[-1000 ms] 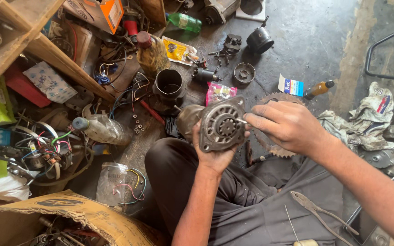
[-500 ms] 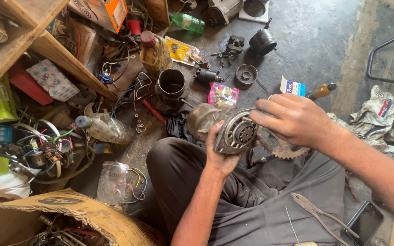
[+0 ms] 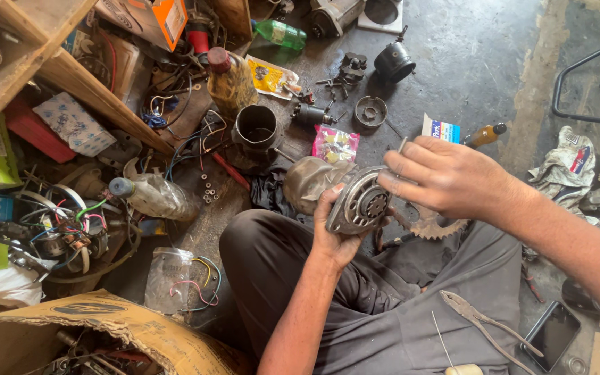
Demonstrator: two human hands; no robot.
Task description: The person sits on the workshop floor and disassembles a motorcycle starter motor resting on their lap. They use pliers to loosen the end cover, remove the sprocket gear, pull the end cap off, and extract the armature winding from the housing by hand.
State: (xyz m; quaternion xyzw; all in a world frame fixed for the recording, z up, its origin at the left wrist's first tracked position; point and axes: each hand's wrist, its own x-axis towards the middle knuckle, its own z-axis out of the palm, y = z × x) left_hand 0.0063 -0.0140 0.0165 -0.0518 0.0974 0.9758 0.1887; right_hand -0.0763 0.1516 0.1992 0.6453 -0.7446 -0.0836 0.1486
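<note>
I sit on the floor with a round grey metal motor housing (image 3: 360, 205) held over my knee. My left hand (image 3: 333, 232) cups it from below and grips its rim. My right hand (image 3: 444, 175) rests on its right edge, fingers bent over the top, with a thin metal rod (image 3: 401, 145) sticking up between them. A toothed sprocket (image 3: 433, 226) lies on my lap just under the right hand. Pliers (image 3: 482, 321) lie on my right thigh.
Scattered on the concrete floor ahead are a dark metal cylinder (image 3: 256, 132), a small ring part (image 3: 370, 112), a pink packet (image 3: 335, 144) and a black cup (image 3: 393, 62). Wooden shelves (image 3: 71, 76) and tangled wires (image 3: 64, 229) crowd the left. A phone (image 3: 551, 335) lies at the right.
The housing has tilted and turned in my left hand, its face now pointing right. My right hand has shifted from its front to its upper right edge.
</note>
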